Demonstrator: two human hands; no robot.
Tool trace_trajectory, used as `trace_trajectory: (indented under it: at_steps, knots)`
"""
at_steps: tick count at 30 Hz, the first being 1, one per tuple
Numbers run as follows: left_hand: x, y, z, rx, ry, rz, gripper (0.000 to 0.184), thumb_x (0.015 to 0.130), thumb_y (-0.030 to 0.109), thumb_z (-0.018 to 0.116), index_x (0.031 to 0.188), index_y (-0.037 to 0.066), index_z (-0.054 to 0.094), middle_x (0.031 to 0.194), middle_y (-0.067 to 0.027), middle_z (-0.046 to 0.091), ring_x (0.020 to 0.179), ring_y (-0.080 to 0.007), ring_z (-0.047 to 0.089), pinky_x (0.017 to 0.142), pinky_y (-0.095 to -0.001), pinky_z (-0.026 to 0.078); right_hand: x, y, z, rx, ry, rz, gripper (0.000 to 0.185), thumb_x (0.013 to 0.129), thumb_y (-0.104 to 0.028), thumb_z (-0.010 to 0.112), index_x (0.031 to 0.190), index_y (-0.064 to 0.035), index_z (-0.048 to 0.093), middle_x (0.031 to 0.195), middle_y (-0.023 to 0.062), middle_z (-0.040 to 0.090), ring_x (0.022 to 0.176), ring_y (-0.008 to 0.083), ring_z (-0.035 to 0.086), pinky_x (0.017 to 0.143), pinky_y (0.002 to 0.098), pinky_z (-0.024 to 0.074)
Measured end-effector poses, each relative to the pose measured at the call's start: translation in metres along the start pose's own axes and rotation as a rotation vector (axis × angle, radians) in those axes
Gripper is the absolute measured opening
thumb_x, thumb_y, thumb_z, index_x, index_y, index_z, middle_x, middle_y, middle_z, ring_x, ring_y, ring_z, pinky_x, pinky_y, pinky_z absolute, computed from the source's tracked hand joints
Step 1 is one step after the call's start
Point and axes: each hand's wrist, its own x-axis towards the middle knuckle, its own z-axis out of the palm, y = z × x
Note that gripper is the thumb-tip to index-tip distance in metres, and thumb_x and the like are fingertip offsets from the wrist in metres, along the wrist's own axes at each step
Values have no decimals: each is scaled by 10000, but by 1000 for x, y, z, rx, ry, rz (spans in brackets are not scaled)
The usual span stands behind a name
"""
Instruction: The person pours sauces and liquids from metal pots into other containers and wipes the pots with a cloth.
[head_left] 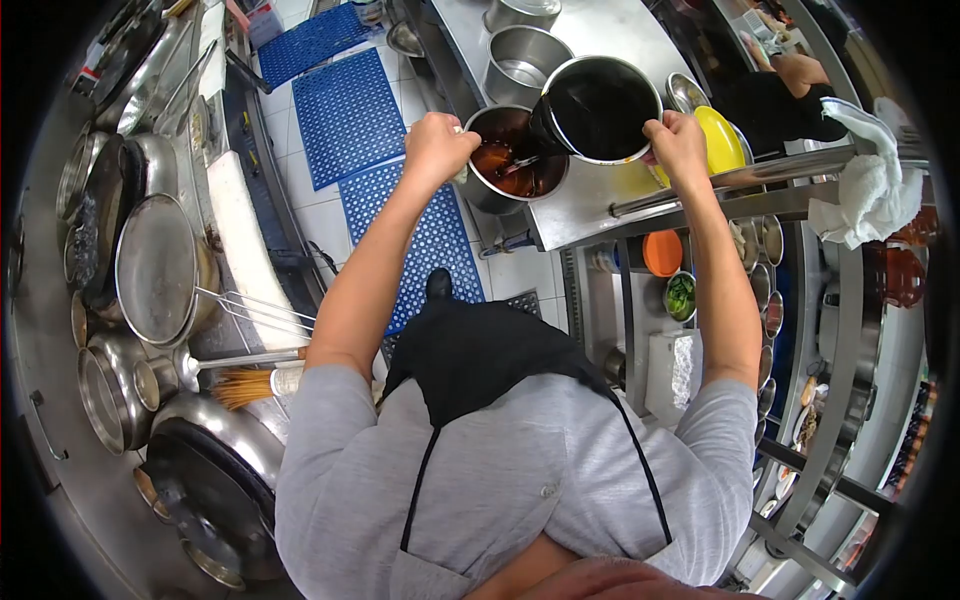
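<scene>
My left hand (pixel 440 150) is closed at the near-left edge of a steel pot (pixel 493 196), with a bit of pale cloth showing at the fingers. Reddish-brown liquid (pixel 512 178) lies inside that pot. My right hand (pixel 680 146) grips the right edge of a second pot (pixel 600 95), which has a dark inside and a shiny rim. This second pot is tipped left over the first, and something dark runs down between them. Whether my right fingers hold a handle or the rim is hidden.
Steel pots (pixel 523 65) and a yellow plate (pixel 718 140) stand on the steel counter (pixel 640 30). A white towel (pixel 868 185) hangs at the right rail. Woks and a strainer (pixel 157 270) fill the left side. Blue mats (pixel 345 115) cover the floor. Another person's arm (pixel 798 72) shows beyond.
</scene>
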Motion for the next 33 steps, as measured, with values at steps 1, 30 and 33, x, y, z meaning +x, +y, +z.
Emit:
trace_trajectory:
  at_steps: [1,30,33]
  knots:
    - [0,3,1,-5,1,-6,458,663,265,700,1007,-35,728,857,-239,714,858,-370,707,840,-404,542,2,2,-1,-37,8,-12,243,791,-173,601,651,24,630,545,119,623,506,202,651,542,347,510]
    - [5,11,61,-157,-2,-52,436,660,260,728,985,-32,731,921,-240,716,905,-366,703,865,-395,533,8,-6,-11,-481,154,-213,254,783,-212,573,721,26,638,713,251,641,743,442,644,755,504,505]
    - [6,11,61,-172,-22,-48,397,660,264,735,928,-29,733,879,-236,715,872,-362,705,834,-398,534,7,-7,-12,-503,142,-216,249,793,-203,561,743,24,651,730,258,646,758,444,647,767,508,504]
